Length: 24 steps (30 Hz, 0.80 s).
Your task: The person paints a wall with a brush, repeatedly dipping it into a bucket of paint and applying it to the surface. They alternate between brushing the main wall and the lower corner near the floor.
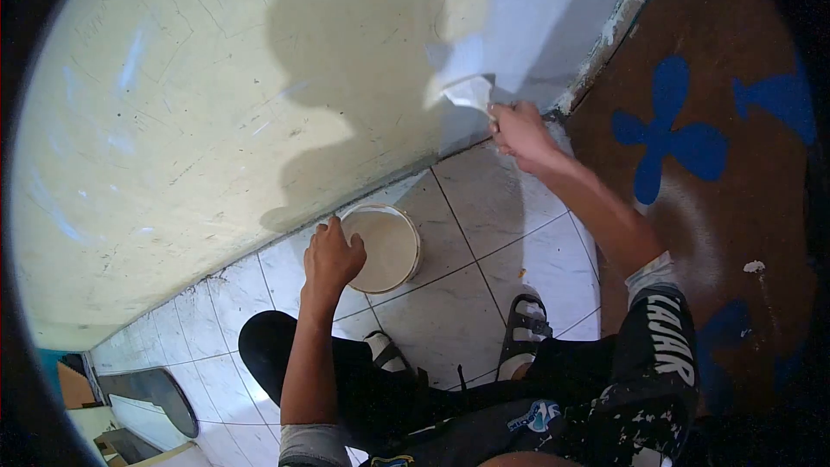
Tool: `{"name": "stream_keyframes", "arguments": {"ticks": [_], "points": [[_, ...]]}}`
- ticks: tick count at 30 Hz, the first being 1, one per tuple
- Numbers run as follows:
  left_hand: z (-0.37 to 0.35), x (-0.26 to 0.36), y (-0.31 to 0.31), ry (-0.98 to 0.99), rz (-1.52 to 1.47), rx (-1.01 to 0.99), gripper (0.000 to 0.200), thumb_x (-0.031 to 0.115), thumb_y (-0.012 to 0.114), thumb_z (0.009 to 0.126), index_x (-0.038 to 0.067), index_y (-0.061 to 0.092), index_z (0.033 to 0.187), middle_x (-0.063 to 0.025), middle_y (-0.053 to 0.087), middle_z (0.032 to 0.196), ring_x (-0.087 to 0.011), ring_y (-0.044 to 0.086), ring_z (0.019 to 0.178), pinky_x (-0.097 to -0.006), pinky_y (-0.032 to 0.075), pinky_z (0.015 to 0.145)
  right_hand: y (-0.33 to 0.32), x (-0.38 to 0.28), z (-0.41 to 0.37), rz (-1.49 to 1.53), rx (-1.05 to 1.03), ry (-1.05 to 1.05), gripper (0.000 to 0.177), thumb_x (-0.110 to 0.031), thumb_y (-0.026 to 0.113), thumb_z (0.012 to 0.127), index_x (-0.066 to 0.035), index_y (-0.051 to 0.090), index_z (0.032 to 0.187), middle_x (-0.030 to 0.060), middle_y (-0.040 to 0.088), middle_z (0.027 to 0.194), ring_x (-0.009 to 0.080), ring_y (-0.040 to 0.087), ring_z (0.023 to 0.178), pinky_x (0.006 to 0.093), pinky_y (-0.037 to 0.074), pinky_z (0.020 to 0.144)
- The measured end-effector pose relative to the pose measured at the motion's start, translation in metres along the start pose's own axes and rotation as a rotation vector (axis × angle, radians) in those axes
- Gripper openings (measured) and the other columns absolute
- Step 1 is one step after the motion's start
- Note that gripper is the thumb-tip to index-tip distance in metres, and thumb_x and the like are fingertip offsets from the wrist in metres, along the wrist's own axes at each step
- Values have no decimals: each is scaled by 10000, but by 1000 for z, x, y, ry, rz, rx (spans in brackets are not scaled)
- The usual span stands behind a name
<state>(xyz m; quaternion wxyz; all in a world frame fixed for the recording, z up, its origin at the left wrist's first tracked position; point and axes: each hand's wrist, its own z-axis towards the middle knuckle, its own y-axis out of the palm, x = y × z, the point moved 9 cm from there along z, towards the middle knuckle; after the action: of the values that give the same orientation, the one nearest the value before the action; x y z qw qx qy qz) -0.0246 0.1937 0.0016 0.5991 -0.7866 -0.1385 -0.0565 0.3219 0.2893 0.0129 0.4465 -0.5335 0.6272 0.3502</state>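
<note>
My right hand (523,134) is closed round the handle of a wide paintbrush (469,92). Its white head lies against the lower part of the wall (199,112), where bluish-white paint (527,9) meets the older cream surface. Down on the floor stands a round paint bucket (380,251) with pale, creamy paint inside. My left hand (333,255) is at the bucket's left rim, thumb on the inner side and fingers curled toward the wall; the exact grip is partly hidden.
Brown board with blue flower shapes (670,131) runs along the right. White tiles (450,320) lie underfoot, with my sandalled feet (523,333) behind the bucket. A dark-rimmed flat object (173,398) rests at the lower left. My shadow falls across the wall.
</note>
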Motion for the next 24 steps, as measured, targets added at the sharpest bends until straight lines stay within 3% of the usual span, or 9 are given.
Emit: {"name": "stream_keyframes", "arguments": {"ticks": [5,7,10,13,16,18,19,21,24], "points": [[-2,-1,0,3,-3,13,483,246,599,848,-28,517,1237,-285,580,1180,-417,564,1112,-476,452,958,-8,-91,-50,58,-62,-229,216,-214,559,940,-13,489,904,12,476,697,39,336,448,232,230,369],[-2,-2,-4,52,5,87,465,251,580,845,-46,529,1199,-297,597,1086,-429,601,1031,-515,477,887,-11,-111,-69,68,-39,-266,218,-222,559,942,-22,488,895,12,476,686,40,333,442,234,228,368],[-3,-5,-6,61,7,119,466,249,581,843,-45,533,1201,-296,599,1085,-433,603,1027,-515,479,885,-10,-115,-73,125,-14,-348,219,-231,579,932,-38,487,886,17,492,656,48,356,442,237,246,368],[-4,-1,-8,49,6,105,468,246,583,840,-46,535,1202,-297,599,1089,-435,603,1025,-515,481,883,0,-91,-48,188,8,-387,217,-239,600,917,-56,488,886,19,511,633,57,387,443,238,279,368],[-3,-1,-5,75,13,126,470,244,586,837,-48,535,1202,-299,600,1084,-435,605,1020,-516,484,879,15,-20,1,241,2,-391,225,-260,606,913,-69,491,884,11,516,628,66,410,436,241,315,364],[-3,-1,-5,75,2,123,466,244,585,838,-49,536,1196,-299,600,1083,-434,605,1021,-515,482,883,14,13,22,-13,154,-776,226,-268,616,908,-66,515,902,13,519,626,88,432,438,260,338,366],[-2,-2,-5,73,-10,124,462,245,585,838,-50,538,1191,-300,599,1082,-433,604,1022,-514,480,887,15,20,20,-11,153,-778,226,-268,616,908,-66,515,902,13,519,626,88,432,438,260,338,366],[-3,-2,-7,65,-6,120,455,247,584,839,-50,540,1181,-299,599,1080,-433,602,1022,-512,479,888,22,89,31,292,30,-148,235,-255,619,905,-35,538,915,28,528,627,121,446,445,297,359,373],[-2,0,-6,60,3,111,441,250,583,841,-49,544,1164,-298,599,1077,-435,600,1023,-510,479,888,11,150,59,57,69,-140,199,-253,591,917,-92,482,880,16,504,642,81,405,429,251,290,352]]}}
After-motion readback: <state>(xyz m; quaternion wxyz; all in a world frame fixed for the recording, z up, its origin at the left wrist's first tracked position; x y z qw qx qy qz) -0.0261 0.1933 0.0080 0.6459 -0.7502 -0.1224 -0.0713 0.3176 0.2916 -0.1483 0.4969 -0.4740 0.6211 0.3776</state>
